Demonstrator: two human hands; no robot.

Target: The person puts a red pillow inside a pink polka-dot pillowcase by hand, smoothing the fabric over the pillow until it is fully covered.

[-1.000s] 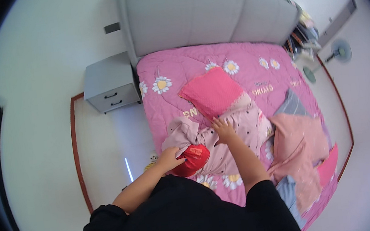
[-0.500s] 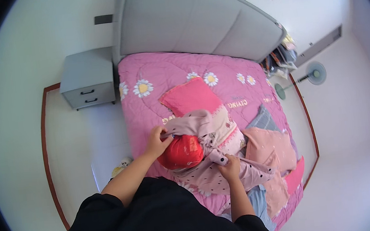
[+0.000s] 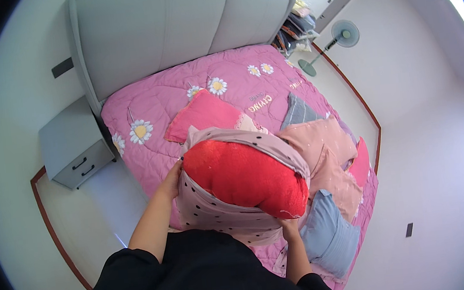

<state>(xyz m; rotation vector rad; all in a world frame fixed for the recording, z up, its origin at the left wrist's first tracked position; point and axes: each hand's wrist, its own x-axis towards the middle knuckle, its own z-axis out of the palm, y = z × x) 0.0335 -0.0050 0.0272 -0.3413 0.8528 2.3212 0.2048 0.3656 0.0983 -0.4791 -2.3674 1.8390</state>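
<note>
A red pillow [image 3: 241,172] bulges out of the open mouth of a pale pink pillowcase with dark dots [image 3: 217,218]. The case wraps round the pillow's far side and hangs down in front of me. At the left end, my left hand [image 3: 174,178] is closed on the case beside the pillow. My right hand [image 3: 289,228] grips at the lower right end, close under the red pillow; its fingertips are hidden there. Both are held up over the bed, which has a pink daisy-print quilt [image 3: 141,101].
Behind the bundle lies a bright pink pillow [image 3: 205,113]. Peach pillows [image 3: 323,146], a grey one [image 3: 298,110] and a blue-grey pillow [image 3: 328,237] lie on the right. Around the bed are a grey headboard [image 3: 156,27], a nightstand [image 3: 74,140] and a standing fan [image 3: 344,33].
The red pillow has turned and now shows much more of its length, with the dotted case spread around it. My left hand has moved left, my right hand slightly down. The view has shifted.
</note>
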